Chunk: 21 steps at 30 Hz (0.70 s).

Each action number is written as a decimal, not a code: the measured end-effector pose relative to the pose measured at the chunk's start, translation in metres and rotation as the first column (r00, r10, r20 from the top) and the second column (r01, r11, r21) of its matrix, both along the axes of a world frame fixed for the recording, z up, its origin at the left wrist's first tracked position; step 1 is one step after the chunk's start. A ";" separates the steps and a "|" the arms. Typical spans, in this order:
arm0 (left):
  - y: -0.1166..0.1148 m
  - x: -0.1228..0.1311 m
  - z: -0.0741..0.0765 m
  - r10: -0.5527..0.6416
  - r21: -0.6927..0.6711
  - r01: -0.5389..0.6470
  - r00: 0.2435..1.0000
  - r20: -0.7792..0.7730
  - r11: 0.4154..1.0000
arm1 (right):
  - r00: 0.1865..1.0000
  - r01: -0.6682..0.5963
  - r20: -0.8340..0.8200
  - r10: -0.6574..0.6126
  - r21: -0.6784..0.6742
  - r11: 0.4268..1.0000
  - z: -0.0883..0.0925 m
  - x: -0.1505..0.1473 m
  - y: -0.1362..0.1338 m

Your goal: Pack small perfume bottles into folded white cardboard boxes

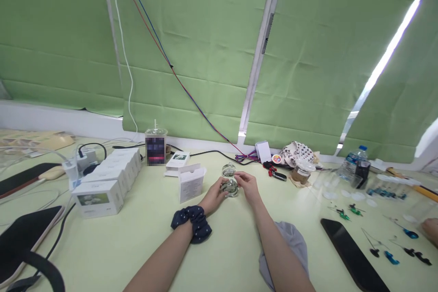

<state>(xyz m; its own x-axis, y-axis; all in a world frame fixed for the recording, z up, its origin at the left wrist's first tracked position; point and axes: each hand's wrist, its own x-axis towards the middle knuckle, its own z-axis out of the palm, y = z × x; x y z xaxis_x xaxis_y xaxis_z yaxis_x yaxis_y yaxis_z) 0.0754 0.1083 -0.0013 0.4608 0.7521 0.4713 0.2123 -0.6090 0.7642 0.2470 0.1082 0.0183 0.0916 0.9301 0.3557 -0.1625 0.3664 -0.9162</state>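
Nearest the camera, a grey cloth (290, 246) is seen under the right forearm, and a dark scrunchie (192, 221) is worn on the left wrist. A black phone (352, 255) lies flat to the right, well apart from the hands, with small blue and green pins (390, 255) scattered beyond it. At the left edge a dark tablet (23, 237) with a strap is laid.

At mid desk (137, 246) a clear glass jar (230, 187) is held between both hands: the left hand (216, 195) is closed around its left side, and the right hand (247, 184) is closed on its right side with fingers curled over the top. A second glass piece (229, 170) stands just behind the jar, touching or nearly so; which cannot be told.

Just left of the hands an open white box (190, 183) stands upright. Farther left a row of white boxes (109, 180) is lined up beside a charger (80, 164).

Farther back, a drink cup (156, 146), a spotted cloth bag (297, 153), a brown-filled jar (301, 173) and a water bottle (356, 162) are set near the green blinds (205, 32), down which cables (178, 77) run.
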 end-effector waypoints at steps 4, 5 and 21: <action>0.000 0.000 -0.001 -0.002 -0.004 0.002 1.000 -0.004 1.000 | 0.998 -0.001 0.067 -0.001 0.031 1.000 0.004 -0.003 -0.004; 0.000 0.000 -0.001 -0.005 -0.005 0.005 1.000 -0.004 1.000 | 0.998 0.001 0.070 -0.003 0.035 0.999 0.003 -0.004 -0.004; 0.000 0.000 -0.003 -0.008 0.045 0.008 1.000 -0.006 0.999 | 0.990 -0.021 0.143 0.011 0.070 0.997 0.006 -0.004 -0.006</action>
